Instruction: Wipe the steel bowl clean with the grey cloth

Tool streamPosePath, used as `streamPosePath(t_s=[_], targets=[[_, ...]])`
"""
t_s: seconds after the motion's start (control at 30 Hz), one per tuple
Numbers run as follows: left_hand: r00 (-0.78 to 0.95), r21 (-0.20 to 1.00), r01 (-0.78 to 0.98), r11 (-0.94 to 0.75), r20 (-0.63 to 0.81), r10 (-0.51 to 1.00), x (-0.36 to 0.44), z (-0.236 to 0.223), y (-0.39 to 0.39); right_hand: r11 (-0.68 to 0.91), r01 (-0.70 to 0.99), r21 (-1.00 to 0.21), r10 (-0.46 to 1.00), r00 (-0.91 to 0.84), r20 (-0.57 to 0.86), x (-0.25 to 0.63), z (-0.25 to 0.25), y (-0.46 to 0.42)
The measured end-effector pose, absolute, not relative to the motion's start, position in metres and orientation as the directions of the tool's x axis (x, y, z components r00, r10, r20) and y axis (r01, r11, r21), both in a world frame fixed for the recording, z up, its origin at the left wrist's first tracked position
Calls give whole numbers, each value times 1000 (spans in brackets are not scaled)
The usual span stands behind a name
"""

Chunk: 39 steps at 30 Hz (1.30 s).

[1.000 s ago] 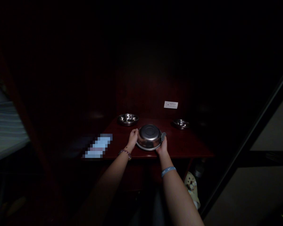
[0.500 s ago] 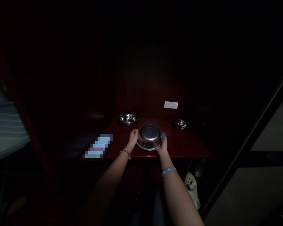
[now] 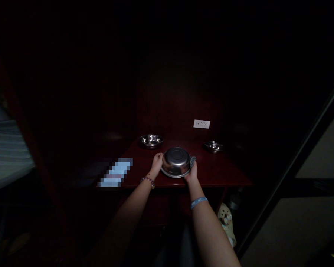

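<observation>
Between my hands a steel bowl (image 3: pixel 176 162) is held upside down, its base facing up, over the front of the dark red desk (image 3: pixel 144 174). My left hand (image 3: pixel 157 164) is closed on the bowl's left rim. On the right side, my right hand (image 3: pixel 193 172) grips the bowl and presses a grey cloth (image 3: pixel 193 161) against its wall. Part of the fingers of both hands is hidden by the bowl. Behind it, a second steel bowl (image 3: pixel 151 141) stands upright at the back left, and a smaller steel bowl (image 3: pixel 213 147) at the back right.
A blurred-out bright screen (image 3: pixel 117 172) lies at the desk's left front. On the back wall is a white power socket (image 3: pixel 202 124). Below the desk at right sits a cream clog (image 3: pixel 226 222). A pale striped mattress or bedding (image 3: pixel 8 152) is at far left. The surroundings are very dark.
</observation>
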<state>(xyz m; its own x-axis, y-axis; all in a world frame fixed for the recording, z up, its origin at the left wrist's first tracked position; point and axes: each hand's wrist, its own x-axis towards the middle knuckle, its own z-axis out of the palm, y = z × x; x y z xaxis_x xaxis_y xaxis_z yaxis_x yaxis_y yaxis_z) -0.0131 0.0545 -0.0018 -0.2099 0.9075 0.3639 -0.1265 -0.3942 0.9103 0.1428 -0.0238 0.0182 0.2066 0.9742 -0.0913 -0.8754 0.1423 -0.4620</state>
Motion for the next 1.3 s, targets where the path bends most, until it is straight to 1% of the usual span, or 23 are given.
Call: streamPosePath(t_s=[0.17, 0.37, 0.53, 0.7, 1.0, 1.3], targets=[[-211, 915, -128, -383, 353, 912, -13, 0, 54, 144, -874, -464, 972, 214, -101, 141, 21, -27], [-219, 914, -140, -381, 347, 912, -12, -2, 56, 169, -844, -509, 969, 236, -69, 140, 20, -26], [-211, 911, -144, -386, 353, 912, -12, -5, 60, 166, -864, -475, 968, 236, -90, 141, 20, -26], [-214, 911, -154, -383, 348, 913, -12, -4, 58, 170, -859, -483, 973, 223, -56, 140, 21, -26], [-207, 908, -142, -394, 362, 909, -13, -4, 57, 167, -866, -471, 974, 220, -60, 140, 19, -25], [-207, 929, -121, -351, 322, 924, -12, -2, 52, 145, -875, -461, 972, 213, -100, 142, 21, -26]])
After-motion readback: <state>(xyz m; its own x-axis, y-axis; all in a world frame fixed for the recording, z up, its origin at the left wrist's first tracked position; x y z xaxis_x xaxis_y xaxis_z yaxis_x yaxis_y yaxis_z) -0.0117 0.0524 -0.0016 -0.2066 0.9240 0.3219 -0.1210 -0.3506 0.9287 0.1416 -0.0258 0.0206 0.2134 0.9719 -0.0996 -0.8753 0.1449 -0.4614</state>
